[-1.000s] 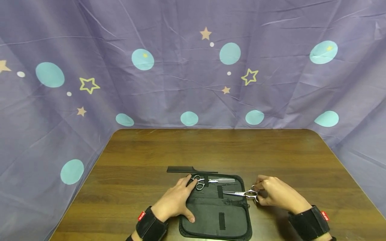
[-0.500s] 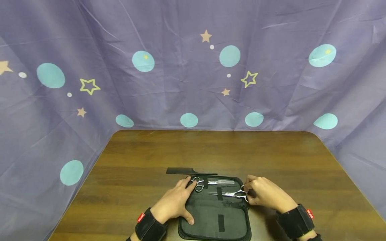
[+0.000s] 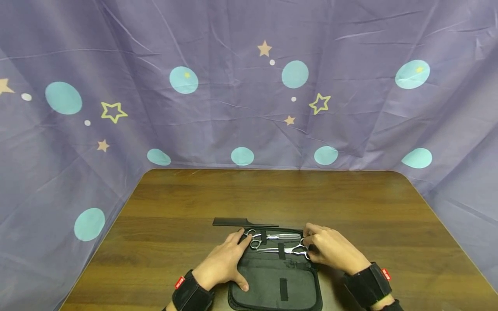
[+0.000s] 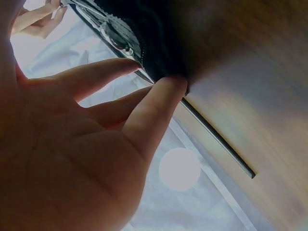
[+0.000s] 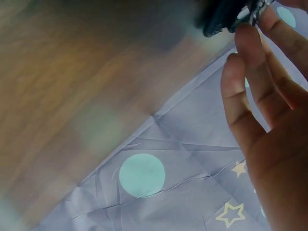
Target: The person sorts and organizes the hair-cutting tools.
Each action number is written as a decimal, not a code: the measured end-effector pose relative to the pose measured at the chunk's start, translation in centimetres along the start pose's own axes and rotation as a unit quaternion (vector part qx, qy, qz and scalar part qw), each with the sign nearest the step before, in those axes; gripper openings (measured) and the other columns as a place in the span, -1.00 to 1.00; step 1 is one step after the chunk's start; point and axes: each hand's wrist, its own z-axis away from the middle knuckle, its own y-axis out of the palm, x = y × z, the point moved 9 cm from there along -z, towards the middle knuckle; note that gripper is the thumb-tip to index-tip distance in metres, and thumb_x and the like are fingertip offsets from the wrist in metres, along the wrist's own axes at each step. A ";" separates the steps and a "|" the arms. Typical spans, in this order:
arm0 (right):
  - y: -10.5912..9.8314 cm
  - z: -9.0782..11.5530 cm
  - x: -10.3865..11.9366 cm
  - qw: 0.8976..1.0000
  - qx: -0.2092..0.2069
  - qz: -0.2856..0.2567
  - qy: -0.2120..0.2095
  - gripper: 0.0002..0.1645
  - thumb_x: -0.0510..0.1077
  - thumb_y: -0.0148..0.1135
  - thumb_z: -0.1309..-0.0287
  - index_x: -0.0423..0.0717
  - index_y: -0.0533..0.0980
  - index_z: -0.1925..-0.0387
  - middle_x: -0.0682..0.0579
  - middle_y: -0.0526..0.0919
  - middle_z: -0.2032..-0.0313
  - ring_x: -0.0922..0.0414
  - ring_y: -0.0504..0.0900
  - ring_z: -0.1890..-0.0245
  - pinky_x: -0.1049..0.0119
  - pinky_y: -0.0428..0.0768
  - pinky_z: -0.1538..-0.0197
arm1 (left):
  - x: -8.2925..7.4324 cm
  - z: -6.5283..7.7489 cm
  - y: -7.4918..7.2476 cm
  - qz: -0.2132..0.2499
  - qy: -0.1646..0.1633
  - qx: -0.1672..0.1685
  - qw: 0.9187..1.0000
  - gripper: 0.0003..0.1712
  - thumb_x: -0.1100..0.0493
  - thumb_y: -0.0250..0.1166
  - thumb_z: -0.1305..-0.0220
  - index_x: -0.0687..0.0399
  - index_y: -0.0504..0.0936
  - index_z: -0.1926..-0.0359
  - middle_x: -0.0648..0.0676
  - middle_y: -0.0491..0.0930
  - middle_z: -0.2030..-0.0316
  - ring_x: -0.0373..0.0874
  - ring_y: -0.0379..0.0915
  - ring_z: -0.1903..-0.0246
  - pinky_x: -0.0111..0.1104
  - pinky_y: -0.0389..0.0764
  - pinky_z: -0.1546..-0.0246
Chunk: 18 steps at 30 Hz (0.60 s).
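Note:
A black zip case (image 3: pixel 260 285) lies unfolded on the table. My left hand (image 3: pixel 219 264) rests along its left edge, fingers spread, fingertips near the ring handles of the thinning scissors (image 3: pixel 282 236), which sit under an elastic strap at the top. Below them, a pair of silver scissors (image 3: pixel 289 250) passes under a second strap (image 3: pixel 282 251), blades pointing left. My right hand (image 3: pixel 332 248) pinches these scissors by their ring handles at the case's right edge. In the right wrist view, the right fingers (image 5: pixel 250 48) reach the handles, partly cut off by the frame.
A black comb (image 3: pixel 231 222) lies just behind the case. One more strap (image 3: pixel 284 289) crosses the lower half of the case. The wooden table (image 3: pixel 171 198) reaches back to a patterned purple curtain (image 3: pixel 218 116).
My right hand has moved left with the scissors, whose blades have slid through the strap further into the case. The left hand stays in place on the case.

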 end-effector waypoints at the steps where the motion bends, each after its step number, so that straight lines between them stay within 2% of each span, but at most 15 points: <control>1: 0.0 -0.1 0.1 1.000 0.001 -0.002 -0.004 -0.86 -0.14 0.31 0.29 0.14 0.56 0.53 0.26 0.39 0.33 0.39 0.35 0.40 0.46 0.41 0.35 | 0.0 0.0 0.0 -0.001 0.000 -0.001 1.000 0.43 -0.28 0.50 0.67 0.12 0.14 -0.36 0.27 0.07 -0.34 0.12 0.04 -0.30 -0.01 0.38 -0.01; 10: 0.4 -0.8 0.7 0.999 0.028 -0.013 -0.011 -0.90 -0.10 0.35 0.14 0.10 0.58 0.47 0.25 0.46 0.30 0.35 0.43 0.33 0.44 0.45 0.26 | -0.1 0.0 0.0 0.003 -0.008 0.013 1.000 0.43 -0.29 0.49 0.66 0.10 0.13 -0.37 0.27 0.05 -0.35 0.12 0.02 -0.31 0.00 0.37 -0.03; 18: 1.3 -1.5 1.1 0.997 0.065 -0.044 0.013 -0.87 -0.09 0.30 0.05 0.05 0.62 0.37 0.18 0.50 0.23 0.34 0.49 0.28 0.50 0.45 0.24 | -0.1 0.0 -0.1 0.001 -0.009 0.011 1.000 0.42 -0.28 0.50 0.66 0.10 0.13 -0.36 0.27 0.06 -0.35 0.11 0.03 -0.31 -0.01 0.37 -0.02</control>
